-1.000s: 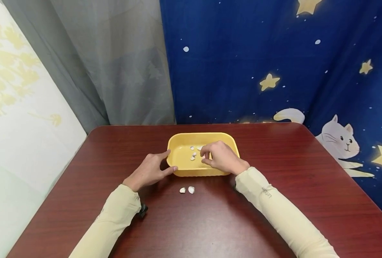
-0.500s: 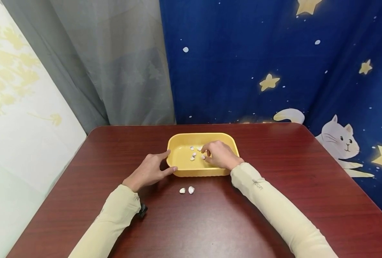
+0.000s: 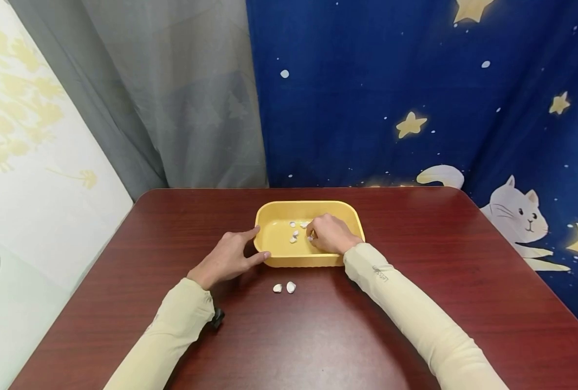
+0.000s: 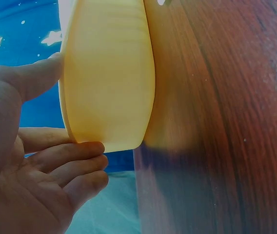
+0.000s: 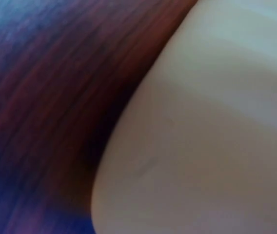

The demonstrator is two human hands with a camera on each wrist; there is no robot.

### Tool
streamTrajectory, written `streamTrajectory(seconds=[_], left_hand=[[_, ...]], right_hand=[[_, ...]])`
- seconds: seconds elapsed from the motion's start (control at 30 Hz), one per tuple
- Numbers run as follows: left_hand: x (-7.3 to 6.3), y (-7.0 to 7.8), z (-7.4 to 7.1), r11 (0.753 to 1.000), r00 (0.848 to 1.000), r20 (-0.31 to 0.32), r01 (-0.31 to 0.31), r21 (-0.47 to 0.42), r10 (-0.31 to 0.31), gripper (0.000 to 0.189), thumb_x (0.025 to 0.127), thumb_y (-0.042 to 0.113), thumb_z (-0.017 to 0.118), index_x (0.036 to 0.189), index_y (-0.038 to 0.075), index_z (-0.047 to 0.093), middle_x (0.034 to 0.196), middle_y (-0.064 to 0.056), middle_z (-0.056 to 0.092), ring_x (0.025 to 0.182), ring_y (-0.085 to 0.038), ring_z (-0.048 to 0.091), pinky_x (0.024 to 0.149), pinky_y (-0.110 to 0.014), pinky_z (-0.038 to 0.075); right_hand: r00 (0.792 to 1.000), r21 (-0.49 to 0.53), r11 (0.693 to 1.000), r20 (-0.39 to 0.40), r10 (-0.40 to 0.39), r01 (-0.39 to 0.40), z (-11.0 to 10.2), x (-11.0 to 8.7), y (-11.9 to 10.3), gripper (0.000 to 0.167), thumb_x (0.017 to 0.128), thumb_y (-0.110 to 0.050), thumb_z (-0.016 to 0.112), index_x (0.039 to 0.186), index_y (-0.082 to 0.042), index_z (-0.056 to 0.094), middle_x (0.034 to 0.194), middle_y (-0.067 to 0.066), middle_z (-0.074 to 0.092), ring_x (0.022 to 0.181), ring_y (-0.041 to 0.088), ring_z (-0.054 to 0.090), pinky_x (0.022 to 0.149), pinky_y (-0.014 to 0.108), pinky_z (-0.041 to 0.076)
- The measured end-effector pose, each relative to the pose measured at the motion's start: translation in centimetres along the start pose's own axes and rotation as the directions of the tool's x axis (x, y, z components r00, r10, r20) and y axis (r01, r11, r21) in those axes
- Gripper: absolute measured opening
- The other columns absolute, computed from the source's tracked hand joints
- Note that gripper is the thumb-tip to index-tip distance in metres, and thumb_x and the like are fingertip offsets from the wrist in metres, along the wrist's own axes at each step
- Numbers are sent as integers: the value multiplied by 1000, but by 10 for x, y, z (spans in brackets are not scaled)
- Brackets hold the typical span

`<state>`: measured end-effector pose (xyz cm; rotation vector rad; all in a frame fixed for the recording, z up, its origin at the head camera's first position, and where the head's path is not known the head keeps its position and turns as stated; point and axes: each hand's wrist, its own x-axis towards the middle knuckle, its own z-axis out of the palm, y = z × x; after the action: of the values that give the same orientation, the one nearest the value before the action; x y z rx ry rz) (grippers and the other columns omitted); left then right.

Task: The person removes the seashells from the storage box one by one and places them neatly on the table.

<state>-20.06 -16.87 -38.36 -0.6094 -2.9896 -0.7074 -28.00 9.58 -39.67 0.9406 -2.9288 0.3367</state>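
A shallow yellow tub (image 3: pixel 274 206) stands on the table. My left hand (image 3: pixel 226 259) grips its left end, the thumb at the near corner; in the left wrist view the left hand (image 4: pixel 36 161) has thumb and fingers against the tub wall (image 4: pixel 111 73). My right hand (image 3: pixel 331 234) reaches inside the tub on the right, fingers curled, pinching a small white shell (image 3: pixel 310 238) mostly hidden by them. Several other white shells (image 3: pixel 293 239) lie on the tub floor left of that hand. The right wrist view shows no fingers.
Two white shells (image 3: pixel 291 287) lie side by side on the dark red table (image 3: pixel 289 336), just in front of the tub. A grey curtain (image 3: pixel 210 108) and a blue starry curtain (image 3: pixel 337 108) hang behind the table. A white panel (image 3: pixel 35 206) borders the left side.
My right hand has moved slightly within the tub, its thumb and fingers opening, then closing on a shell. The left hand stays on the tub's end.
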Motion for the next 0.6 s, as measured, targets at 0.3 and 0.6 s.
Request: streamTrajectory(seconds=[0.3,0.6], left_hand=[[1,1,-1,1000,1000,6,6,-1,-6,77,93,44,69,149,-3,45,146,-20,55,133,-31,57,107,-47,50],[0,1,0,1000,1000,-7,-6,5,6,77,93,43,69,148,-4,45,144,-22,57,131,-31,59,106,-47,51]], right_hand=[[999,2,1000,20,31,-31,-1,1,1,9,83,-9,72,79,-17,75,70,-4,65,71,15,59,60,30,46],[1000,18,1000,-6,21,-21,-9,-6,1,8,83,-10,71,83,-16,77,72,-5,67,70,13,59,61,28,48]])
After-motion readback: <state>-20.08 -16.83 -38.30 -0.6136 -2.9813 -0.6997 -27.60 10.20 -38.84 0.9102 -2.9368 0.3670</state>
